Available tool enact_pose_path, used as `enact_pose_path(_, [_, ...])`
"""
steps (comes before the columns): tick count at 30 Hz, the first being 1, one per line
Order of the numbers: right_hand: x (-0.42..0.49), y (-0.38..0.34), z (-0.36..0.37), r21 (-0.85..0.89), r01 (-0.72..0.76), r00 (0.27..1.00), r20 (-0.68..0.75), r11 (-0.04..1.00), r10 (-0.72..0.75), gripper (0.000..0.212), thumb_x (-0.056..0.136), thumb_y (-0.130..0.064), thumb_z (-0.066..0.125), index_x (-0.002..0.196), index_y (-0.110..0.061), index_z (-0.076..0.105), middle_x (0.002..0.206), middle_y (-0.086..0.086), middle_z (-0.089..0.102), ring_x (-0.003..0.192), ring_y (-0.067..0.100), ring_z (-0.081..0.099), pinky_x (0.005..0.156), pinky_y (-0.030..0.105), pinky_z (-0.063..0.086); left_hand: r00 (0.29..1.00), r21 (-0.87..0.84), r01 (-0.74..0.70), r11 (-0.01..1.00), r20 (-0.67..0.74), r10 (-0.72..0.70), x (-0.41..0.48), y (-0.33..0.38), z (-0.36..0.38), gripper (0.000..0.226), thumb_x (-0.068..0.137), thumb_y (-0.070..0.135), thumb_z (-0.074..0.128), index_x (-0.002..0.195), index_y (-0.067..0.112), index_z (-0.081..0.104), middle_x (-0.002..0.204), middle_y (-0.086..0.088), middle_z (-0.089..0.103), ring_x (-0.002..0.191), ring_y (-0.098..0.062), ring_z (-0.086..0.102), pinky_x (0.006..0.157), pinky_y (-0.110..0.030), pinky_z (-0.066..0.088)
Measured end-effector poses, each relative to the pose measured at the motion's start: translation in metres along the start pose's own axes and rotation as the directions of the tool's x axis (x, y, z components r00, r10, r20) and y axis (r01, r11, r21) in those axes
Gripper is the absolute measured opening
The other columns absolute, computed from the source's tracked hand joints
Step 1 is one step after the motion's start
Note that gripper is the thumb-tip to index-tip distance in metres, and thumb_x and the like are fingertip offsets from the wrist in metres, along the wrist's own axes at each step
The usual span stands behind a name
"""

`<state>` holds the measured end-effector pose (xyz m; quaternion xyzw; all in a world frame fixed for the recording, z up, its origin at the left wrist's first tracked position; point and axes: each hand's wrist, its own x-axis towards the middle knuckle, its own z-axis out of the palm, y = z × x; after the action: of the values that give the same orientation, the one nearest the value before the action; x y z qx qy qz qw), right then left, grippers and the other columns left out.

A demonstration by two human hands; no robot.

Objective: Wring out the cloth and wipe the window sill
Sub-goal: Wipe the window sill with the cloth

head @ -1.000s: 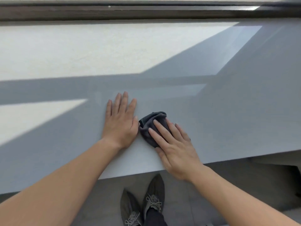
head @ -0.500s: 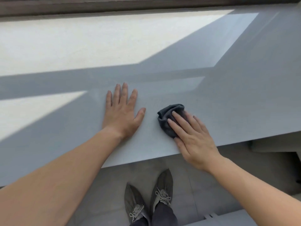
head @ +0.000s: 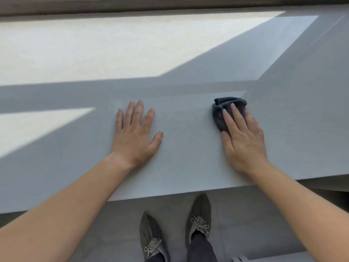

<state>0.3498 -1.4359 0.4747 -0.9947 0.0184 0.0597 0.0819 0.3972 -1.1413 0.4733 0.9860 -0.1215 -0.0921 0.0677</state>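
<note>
1. our right hand (head: 243,140) lies flat with its fingers nearly straight, pressing down on the dark grey cloth (head: 220,114); it curls round nothing.
2. the cloth sits bunched under our right fingertips and pokes out ahead of them and to the thumb side, on the grey window sill (head: 188,167).
3. our left hand (head: 135,135) rests spread flat on the sill, well apart from the cloth, holding nothing.
4. we judge the cloth soft, light and limp, perhaps damp; it should crumple and slide easily.
5. the best hold, we think, is broad flat pressure over its middle, so the wad does not roll out from under the fingers.
</note>
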Motion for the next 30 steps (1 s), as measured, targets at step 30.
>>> enact_pose_path(30, [0.245, -0.044, -0.032, -0.007, 0.247, 0.969, 0.016, 0.969, -0.247, 0.058, 0.103, -0.043, 0.024, 0.159, -0.033, 0.013, 0.169, -0.003, 0.004, 0.154, 0.032, -0.001, 0.124, 0.048, 0.003, 0.966, -0.038, 0.23, 0.972, -0.114, -0.233, 0.116, 0.035, -0.021, 0.075, 0.084, 0.048, 0.023, 0.155, 0.024, 0.025, 0.166, -0.012, 0.011, 0.153, -0.03, 0.001, 0.122, -0.055, 0.0])
